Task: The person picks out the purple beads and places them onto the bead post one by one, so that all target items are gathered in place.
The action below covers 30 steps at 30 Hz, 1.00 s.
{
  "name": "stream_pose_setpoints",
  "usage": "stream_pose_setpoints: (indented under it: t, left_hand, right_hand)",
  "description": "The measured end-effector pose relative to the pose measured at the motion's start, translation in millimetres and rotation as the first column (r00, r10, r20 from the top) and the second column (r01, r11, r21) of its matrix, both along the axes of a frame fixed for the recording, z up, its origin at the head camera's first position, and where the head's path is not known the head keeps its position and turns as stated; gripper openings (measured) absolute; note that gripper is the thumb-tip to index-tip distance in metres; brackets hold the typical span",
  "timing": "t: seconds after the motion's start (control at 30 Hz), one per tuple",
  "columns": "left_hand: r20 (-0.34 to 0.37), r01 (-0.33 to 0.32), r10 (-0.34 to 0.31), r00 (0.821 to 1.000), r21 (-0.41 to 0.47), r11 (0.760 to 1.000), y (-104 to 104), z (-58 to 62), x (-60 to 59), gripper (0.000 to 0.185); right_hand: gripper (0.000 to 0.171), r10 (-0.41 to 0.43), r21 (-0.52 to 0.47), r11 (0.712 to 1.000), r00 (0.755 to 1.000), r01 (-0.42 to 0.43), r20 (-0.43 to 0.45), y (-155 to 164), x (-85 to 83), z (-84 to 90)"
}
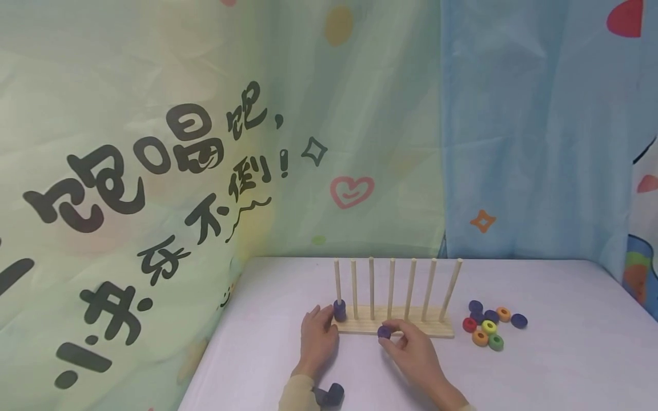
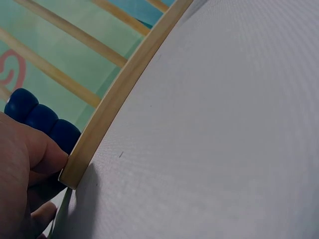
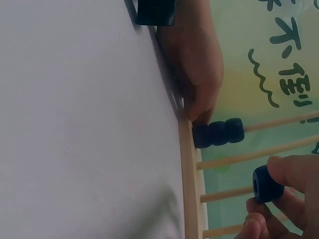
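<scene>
Between the right hand's [image 1: 416, 351] pinching fingers [image 3: 291, 172] sits a dark blue ring [image 1: 384, 331], while the left hand's [image 1: 317, 337] relaxed fingers [image 2: 47, 152] steady the peg rack [image 1: 396, 326] beside its stacked rings [image 1: 340, 310].

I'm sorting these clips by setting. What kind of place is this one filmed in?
Probably a small staged play or recording corner, not a lived-in room. Printed cartoon curtains hang as backdrop, a plain white table fills the space, and on it stand a wooden peg rack and loose coloured rings.
</scene>
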State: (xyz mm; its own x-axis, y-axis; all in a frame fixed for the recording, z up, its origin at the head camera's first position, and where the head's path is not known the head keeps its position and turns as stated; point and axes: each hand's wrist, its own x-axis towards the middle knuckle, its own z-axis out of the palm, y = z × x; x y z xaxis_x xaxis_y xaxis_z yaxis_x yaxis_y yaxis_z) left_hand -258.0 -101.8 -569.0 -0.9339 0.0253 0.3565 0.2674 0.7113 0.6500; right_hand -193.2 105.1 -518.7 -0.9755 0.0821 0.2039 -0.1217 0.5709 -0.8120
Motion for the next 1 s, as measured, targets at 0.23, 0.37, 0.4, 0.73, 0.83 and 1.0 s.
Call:
stream_pose_setpoints:
  t: [0.23,0.37,0.4,0.73,0.83,1.0]
  left_hand:
    - [-0.010,0.000,0.000,1.000,0.005,1.000,0,-1.8,-0.5,0.040]
    - [-0.009,-0.003,0.003,1.000,0.005,1.000,-1,-1.2,-0.7,0.040]
    - [-0.008,-0.005,0.005,1.000,0.002,1.000,-1,-1.1,-0.8,0.040]
    - [-0.017,0.002,-0.003,1.000,-0.025,1.000,-1,-0.1,-1.2,0.040]
    - [-0.007,-0.003,0.003,1.000,-0.020,1.000,-1,0.3,-0.8,0.041]
    - [0.005,-0.011,0.011,1.000,-0.012,1.000,0,1.4,0.5,0.041]
  right_hand:
    - [0.031,0.045,-0.031,0.998,0.999,-0.046,-0.031,1,-12.3,7.8]
    - [0.031,0.051,0.009,0.999,0.996,-0.050,-0.077,3,-19.9,16.6]
    - [0.031,0.051,0.020,0.999,0.995,-0.049,-0.088,4,-21.2,19.5]
    - [0.033,0.095,0.038,0.995,0.984,-0.090,-0.154,-1,-24.9,45.9]
    - [0.034,0.117,0.049,0.993,0.980,-0.110,-0.161,-4,-25.3,50.9]
    - [0.033,0.137,0.060,0.990,0.975,-0.128,-0.176,-9,-27.6,57.0]
